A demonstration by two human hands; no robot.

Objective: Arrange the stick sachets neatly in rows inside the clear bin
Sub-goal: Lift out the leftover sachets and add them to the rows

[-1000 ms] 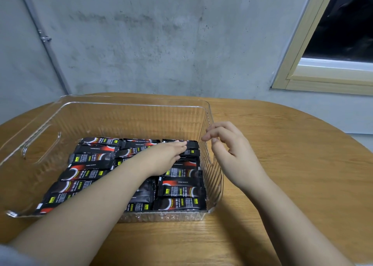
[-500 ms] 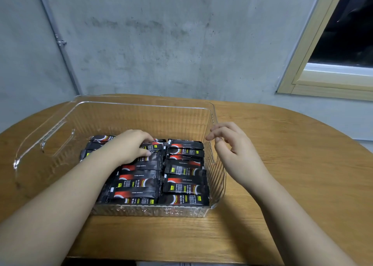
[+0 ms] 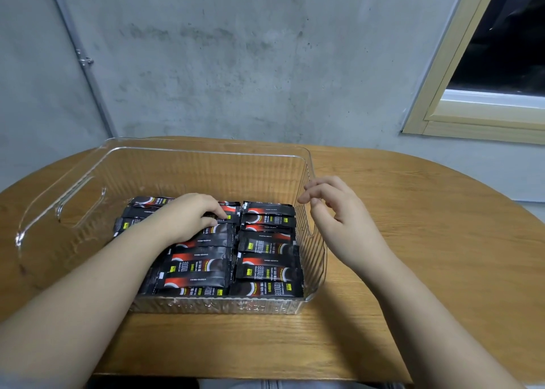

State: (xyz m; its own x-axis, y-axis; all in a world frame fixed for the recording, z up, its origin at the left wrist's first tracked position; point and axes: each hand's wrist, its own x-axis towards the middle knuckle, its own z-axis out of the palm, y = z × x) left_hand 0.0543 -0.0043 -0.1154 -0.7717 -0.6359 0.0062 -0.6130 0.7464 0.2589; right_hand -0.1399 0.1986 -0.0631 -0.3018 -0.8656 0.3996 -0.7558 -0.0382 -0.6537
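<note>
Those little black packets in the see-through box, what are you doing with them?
A person is lining up sachets in rows inside a clear bin on a wooden table. The left hand is down in the bin, fingers resting on the sachets in the middle row. The right hand hovers just outside the bin's right wall, fingers loosely bent and holding nothing. The right row looks tidy; the left part of the bin is bare.

Rounded wooden worktop [image 3: 413,241] stands against grey concrete wall [image 3: 236,64]. Pale wood-framed window [image 3: 460,87] at right; metal pipe [image 3: 85,67] at left.
</note>
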